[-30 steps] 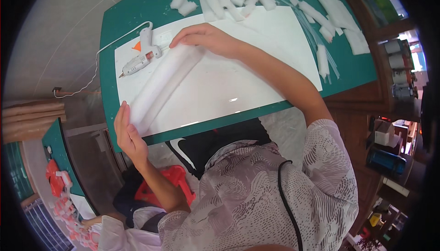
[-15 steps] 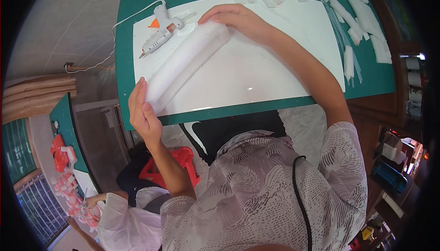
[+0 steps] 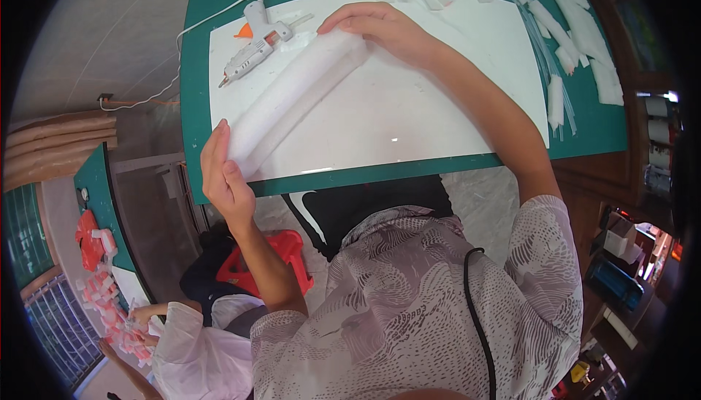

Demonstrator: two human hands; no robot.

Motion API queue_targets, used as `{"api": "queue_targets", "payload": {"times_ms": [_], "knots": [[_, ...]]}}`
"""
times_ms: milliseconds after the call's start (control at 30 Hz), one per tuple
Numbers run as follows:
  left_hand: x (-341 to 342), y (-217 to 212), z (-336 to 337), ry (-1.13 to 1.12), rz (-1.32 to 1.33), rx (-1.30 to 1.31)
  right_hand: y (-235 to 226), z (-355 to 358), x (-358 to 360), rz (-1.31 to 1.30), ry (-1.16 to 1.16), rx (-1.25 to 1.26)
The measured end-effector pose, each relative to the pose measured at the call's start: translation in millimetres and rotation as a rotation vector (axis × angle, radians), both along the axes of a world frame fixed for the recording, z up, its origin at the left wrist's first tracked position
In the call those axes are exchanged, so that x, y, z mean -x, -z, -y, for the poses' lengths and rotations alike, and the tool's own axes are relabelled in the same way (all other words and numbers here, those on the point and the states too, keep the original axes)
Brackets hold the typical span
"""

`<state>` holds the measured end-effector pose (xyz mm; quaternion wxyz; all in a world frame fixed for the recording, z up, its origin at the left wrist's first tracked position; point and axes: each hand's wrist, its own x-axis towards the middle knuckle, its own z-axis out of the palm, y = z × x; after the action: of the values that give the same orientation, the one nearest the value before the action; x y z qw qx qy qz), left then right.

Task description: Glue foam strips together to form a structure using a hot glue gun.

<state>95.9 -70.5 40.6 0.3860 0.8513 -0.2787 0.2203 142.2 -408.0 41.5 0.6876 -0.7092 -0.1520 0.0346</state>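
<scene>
White foam roll (image 3: 292, 97) lies diagonally across the white sheet (image 3: 409, 108), which sits on the green table (image 3: 212, 6); roll runs from the sheet's near-left corner up toward the far middle. Left hand (image 3: 225, 181) is at the near end of the roll, at the table's front edge: fingers together and curled against the end face, thumb up along the roll's side, so it's pressing the end rather than wrapping it. Right hand (image 3: 383, 26) is on the far end: fingers together, laid flat over the top of the roll, fingertips pointing left, palm down; whether the thumb is under the roll I cannot tell. White hot-glue gun (image 3: 255, 42) with orange trigger part lies on the sheet just beside the roll's far-left side, nozzle toward the near left, white cord (image 3: 212, 17) running off the table's left edge. White foam strips (image 3: 577, 35) scattered on the green surface to the right and along the far edge, well apart from the roll. Lower left, a second green table (image 3: 95, 188) with red and pink pieces (image 3: 102, 298), and another person in a white sleeve (image 3: 193, 349) near it, hands apart from this work.
</scene>
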Motion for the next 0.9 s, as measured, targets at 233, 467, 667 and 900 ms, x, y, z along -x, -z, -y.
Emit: {"api": "queue_targets", "payload": {"times_ms": [233, 467, 667, 900], "knots": [[-1, 5, -4, 0.009, 0.004, -0.002, -3, -2, 0, 0.035, -0.011, 0.005], [-1, 5, -3, -0.011, -0.012, -0.003, -3, -2, 3, -0.055, -0.001, -0.005], [-3, 6, -2, -0.020, -0.015, 0.011, -5, 0, 5, -0.088, -0.005, -0.019], [-2, 6, -6, -0.034, 0.002, 0.001, -8, -6, 3, -0.066, -0.002, 0.019]]}}
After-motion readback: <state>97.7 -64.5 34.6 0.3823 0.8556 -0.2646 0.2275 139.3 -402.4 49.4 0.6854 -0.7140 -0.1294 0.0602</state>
